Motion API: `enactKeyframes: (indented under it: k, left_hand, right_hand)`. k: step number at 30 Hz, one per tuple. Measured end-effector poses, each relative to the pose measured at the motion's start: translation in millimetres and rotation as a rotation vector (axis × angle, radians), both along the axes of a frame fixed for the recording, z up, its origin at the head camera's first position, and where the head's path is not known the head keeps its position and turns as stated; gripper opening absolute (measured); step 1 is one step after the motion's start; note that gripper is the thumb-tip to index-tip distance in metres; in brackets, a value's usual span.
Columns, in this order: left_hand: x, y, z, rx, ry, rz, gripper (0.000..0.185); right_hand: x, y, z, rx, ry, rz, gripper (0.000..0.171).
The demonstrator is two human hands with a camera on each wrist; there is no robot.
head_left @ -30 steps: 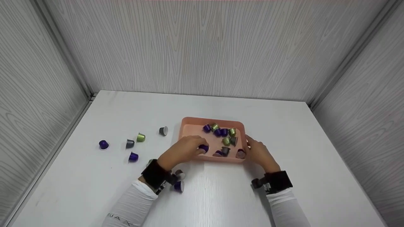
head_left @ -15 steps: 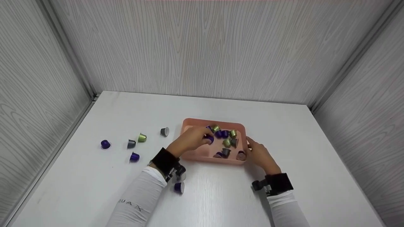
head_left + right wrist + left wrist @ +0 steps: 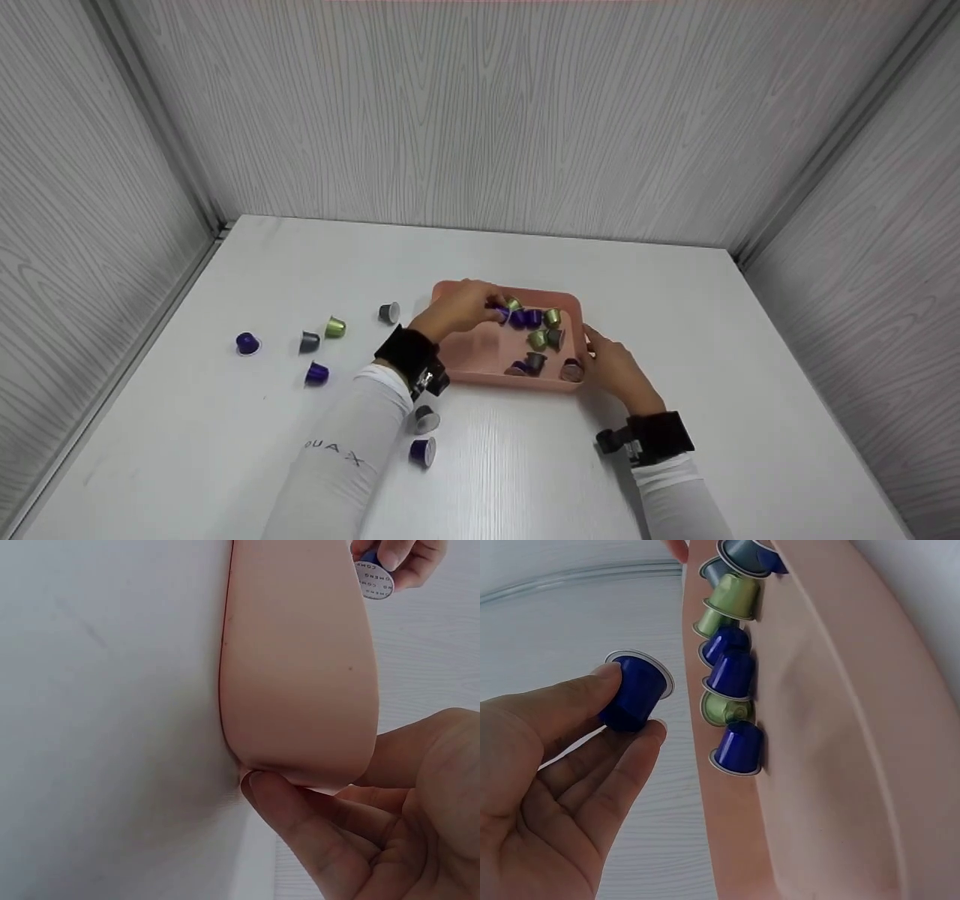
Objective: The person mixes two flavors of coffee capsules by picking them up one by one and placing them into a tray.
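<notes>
The left hand pinches a blue capsule between thumb and fingertips, held over the far-left part of the pink tray. It looks light, stiff and smooth — best taken by its tapered sides, as here, not by the thin foil rim. The right hand grips the tray's right edge with curled fingers. Inside the tray lie more capsules, blue, green and grey, crowded just beside the held one. Loose capsules sit scattered on the white table, left of the tray — two more lie near the left sleeve.
</notes>
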State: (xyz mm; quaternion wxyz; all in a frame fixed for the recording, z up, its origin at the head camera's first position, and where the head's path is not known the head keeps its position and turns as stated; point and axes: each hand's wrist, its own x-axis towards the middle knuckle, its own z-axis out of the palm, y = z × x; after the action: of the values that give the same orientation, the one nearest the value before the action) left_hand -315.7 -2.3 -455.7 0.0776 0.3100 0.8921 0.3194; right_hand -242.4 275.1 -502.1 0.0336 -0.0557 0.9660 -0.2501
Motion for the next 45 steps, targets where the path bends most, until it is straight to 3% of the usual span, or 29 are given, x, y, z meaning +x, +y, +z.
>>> enactKeyframes:
  k: [9, 16, 19, 26, 36, 43, 45]
  left_hand:
    - [-8.0, 1, -19.5, -0.099, -0.035, -0.004, 0.014]
    - [-10.7, 2, -24.4, -0.192, -0.031, -0.016, 0.017]
    - [-11.2, 0, -25.2, -0.206, -0.019, -0.001, 0.013]
    - [-13.2, -7, -25.2, -0.265, 0.086, 0.03, 0.005]
    - [-10.5, -20, -16.0, -0.237, 0.04, 0.046, 0.027]
    - [-0.4, -30, -9.6, -0.203, 0.179, 0.037, 0.033]
    - [3.2, -33, -9.3, -0.166, 0.188, 0.034, 0.038]
  right_hand:
    - [-0.1, -2, -4.7, 0.008, 0.023, 0.017, 0.053]
    - [-0.4, -3, -3.5, 0.007, 0.053, 0.023, 0.052]
    - [0.0, -3, -3.5, 0.009, 0.05, 0.023, 0.052]
    - [1.6, -3, -2.2, 0.032, 0.065, 0.036, 0.052]
    - [1.7, -2, -3.4, 0.027, 0.071, 0.027, 0.051]
    - [3.3, -2, -0.2, 0.021, 0.066, 0.02, 0.052]
    - [3.9, -2, 0.3, 0.025, 0.068, 0.02, 0.051]
